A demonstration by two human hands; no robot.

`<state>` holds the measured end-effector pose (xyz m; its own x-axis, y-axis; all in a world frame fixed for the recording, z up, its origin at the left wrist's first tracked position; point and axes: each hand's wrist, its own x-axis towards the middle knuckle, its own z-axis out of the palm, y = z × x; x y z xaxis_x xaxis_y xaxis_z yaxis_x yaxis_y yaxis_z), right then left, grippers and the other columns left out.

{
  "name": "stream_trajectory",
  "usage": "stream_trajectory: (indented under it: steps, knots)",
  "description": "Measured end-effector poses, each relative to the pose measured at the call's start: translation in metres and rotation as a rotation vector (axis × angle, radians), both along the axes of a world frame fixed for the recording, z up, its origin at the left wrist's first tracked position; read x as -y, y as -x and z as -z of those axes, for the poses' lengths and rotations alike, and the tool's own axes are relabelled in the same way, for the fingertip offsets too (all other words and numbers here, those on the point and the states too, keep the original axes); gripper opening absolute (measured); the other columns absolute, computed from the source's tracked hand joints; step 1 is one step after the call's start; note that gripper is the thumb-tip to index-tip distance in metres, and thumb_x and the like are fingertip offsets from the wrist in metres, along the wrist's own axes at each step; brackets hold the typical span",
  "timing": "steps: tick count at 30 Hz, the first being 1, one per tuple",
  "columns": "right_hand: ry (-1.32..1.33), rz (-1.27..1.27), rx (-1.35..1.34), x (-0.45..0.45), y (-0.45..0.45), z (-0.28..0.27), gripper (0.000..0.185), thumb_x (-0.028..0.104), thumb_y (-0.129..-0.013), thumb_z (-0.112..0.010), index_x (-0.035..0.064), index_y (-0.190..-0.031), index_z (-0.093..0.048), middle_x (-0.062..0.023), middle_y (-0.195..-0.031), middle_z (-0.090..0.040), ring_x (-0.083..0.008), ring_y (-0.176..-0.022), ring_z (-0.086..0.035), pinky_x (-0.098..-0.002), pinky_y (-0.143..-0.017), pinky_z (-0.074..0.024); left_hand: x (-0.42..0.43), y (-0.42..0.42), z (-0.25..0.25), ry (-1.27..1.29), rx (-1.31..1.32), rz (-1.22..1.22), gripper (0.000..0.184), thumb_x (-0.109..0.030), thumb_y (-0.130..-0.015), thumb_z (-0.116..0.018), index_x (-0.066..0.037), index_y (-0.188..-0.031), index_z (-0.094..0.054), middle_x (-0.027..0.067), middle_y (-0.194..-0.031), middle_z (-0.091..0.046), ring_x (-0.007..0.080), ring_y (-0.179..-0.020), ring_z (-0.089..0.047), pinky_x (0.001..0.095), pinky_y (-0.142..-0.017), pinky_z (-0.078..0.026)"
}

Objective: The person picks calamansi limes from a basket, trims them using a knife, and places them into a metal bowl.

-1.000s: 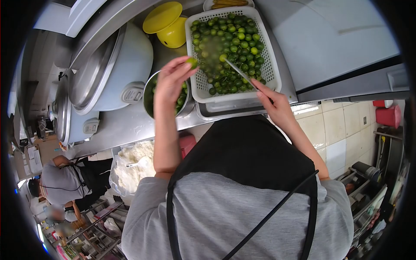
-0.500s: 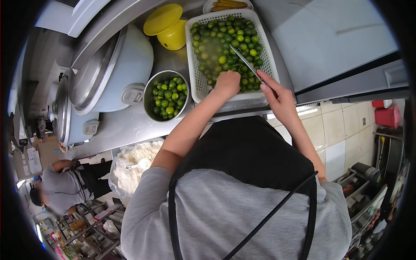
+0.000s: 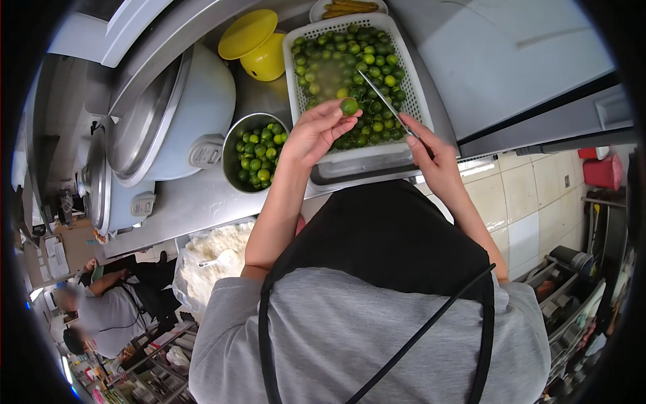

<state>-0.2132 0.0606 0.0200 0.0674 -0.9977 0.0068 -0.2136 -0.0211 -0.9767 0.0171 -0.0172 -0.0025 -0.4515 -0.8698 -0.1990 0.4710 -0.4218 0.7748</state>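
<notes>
A small green lime (image 3: 349, 106) is pinched in the fingertips of my left hand (image 3: 319, 132), held over the near left part of a white basket (image 3: 425, 111). My right hand (image 3: 434, 152) grips a knife (image 3: 385, 101), its blade pointing up and left across the fruit. Many limes (image 3: 367, 57), mostly dark green with a few yellowish, fill the perforated basket. Left of the basket stands a round metal pot (image 3: 229, 166) with more limes inside.
Two large rice cookers (image 3: 202, 94) stand at the left, behind a yellow container (image 3: 262, 57). A plate (image 3: 317, 9) of brown sticks sits at the back. Below the counter (image 3: 182, 209) is a bag of white rice-like food (image 3: 208, 259). Co-workers (image 3: 121, 310) are at lower left.
My left hand has risen from among the limes and turned, now showing a lime in its fingertips. The knife stays in my right hand, nearly unmoved. A second person shows at lower left.
</notes>
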Motion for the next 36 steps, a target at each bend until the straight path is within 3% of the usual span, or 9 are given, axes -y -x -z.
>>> stream_trajectory:
  steps: [2, 9, 15, 24, 28, 31, 33, 34, 36]
  knots:
    - [0.015, -0.020, 0.021, 0.000, -0.003, 0.002, 0.033, 0.014, -0.091, -0.050, 0.0069, -0.123, -0.052, -0.0131, -0.119, -0.057, -0.0158, -0.107, -0.055, -0.0248, -0.089, -0.0401, -0.004, 0.004, -0.010, 0.004, -0.047, -0.046, 0.036, -0.006, -0.089, -0.052, 0.009, -0.121, -0.044, 0.0178, -0.101, -0.060, 0.0237, -0.099, -0.060, 0.0282, -0.087, -0.051]
    - [-0.014, -0.026, 0.006, -0.002, -0.003, 0.000, 0.033, 0.015, -0.091, -0.050, 0.0059, -0.123, -0.051, -0.0141, -0.119, -0.057, -0.0179, -0.109, -0.055, -0.0260, -0.090, -0.0401, -0.006, -0.002, -0.004, -0.008, -0.023, -0.078, 0.038, -0.008, -0.090, -0.051, 0.008, -0.123, -0.042, 0.0183, -0.101, -0.060, 0.0222, -0.095, -0.061, 0.0279, -0.084, -0.052]
    - [-0.002, -0.005, 0.020, -0.004, -0.003, -0.004, 0.034, 0.015, -0.092, -0.050, 0.0052, -0.124, -0.051, -0.0146, -0.119, -0.057, -0.0191, -0.110, -0.055, -0.0265, -0.090, -0.0399, -0.005, -0.004, -0.001, -0.036, -0.299, 0.067, 0.038, -0.008, -0.090, -0.050, 0.007, -0.124, -0.042, 0.0200, -0.105, -0.058, 0.0210, -0.092, -0.062, 0.0281, -0.082, -0.052]
    - [-0.007, -0.063, 0.023, -0.009, -0.008, -0.009, 0.034, 0.015, -0.092, -0.050, 0.0047, -0.124, -0.051, -0.0143, -0.120, -0.056, -0.0196, -0.110, -0.054, -0.0280, -0.092, -0.0400, -0.009, 0.006, -0.017, 0.124, -0.024, -0.084, 0.037, -0.003, -0.087, -0.053, 0.003, -0.124, -0.046, 0.0149, -0.112, -0.056, 0.0187, -0.099, -0.057, 0.0325, -0.091, -0.047]
    - [-0.016, -0.112, 0.054, -0.009, -0.013, -0.003, 0.033, 0.014, -0.091, -0.050, 0.0053, -0.123, -0.052, -0.0144, -0.117, -0.058, -0.0203, -0.109, -0.055, -0.0282, -0.091, -0.0407, -0.009, 0.011, -0.016, 0.213, 0.057, -0.212, 0.028, -0.002, -0.085, -0.057, 0.002, -0.112, -0.053, 0.0111, -0.105, -0.058, 0.0177, -0.096, -0.058, 0.0341, -0.089, -0.048]
    - [0.122, -0.152, -0.048, -0.006, -0.015, 0.004, 0.034, 0.013, -0.092, -0.048, 0.0039, -0.125, -0.050, -0.0090, -0.117, -0.058, -0.0140, -0.097, -0.058, -0.0247, -0.086, -0.0426, -0.008, 0.010, -0.015, 0.217, 0.062, -0.275, 0.021, -0.002, -0.084, -0.058, 0.001, -0.105, -0.056, 0.0080, -0.098, -0.059, 0.0165, -0.090, -0.060, 0.0327, -0.087, -0.050]
    - [0.021, -0.164, -0.017, -0.005, -0.015, 0.000, 0.034, 0.013, -0.092, -0.048, 0.0024, -0.125, -0.049, -0.0118, -0.122, -0.055, -0.0183, -0.114, -0.050, -0.0274, -0.095, -0.0371, -0.007, 0.010, -0.016, 0.214, 0.065, -0.281, 0.019, -0.002, -0.084, -0.059, 0.000, -0.102, -0.057, 0.0067, -0.096, -0.060, 0.0151, -0.087, -0.060, 0.0325, -0.086, -0.050]
    - [0.020, -0.165, -0.018, -0.004, -0.016, 0.001, 0.034, 0.013, -0.092, -0.048, 0.0024, -0.125, -0.049, -0.0118, -0.122, -0.055, -0.0183, -0.114, -0.050, -0.0274, -0.095, -0.0371, -0.008, 0.012, -0.017, 0.236, 0.118, -0.290, 0.020, -0.001, -0.083, -0.059, 0.000, -0.103, -0.057, 0.0055, -0.095, -0.060, 0.0134, -0.086, -0.059, 0.0305, -0.084, -0.050]
    - [0.049, -0.100, -0.133, 0.000, -0.018, 0.003, 0.031, 0.019, -0.091, -0.050, 0.0088, -0.121, -0.054, -0.0174, -0.108, -0.062, -0.0234, -0.097, -0.062, -0.0290, -0.082, -0.0460, -0.011, 0.016, -0.017, 0.257, 0.170, -0.298, 0.022, 0.000, -0.082, -0.060, 0.000, -0.103, -0.057, 0.0043, -0.093, -0.060, 0.0118, -0.085, -0.058, 0.0285, -0.082, -0.049]
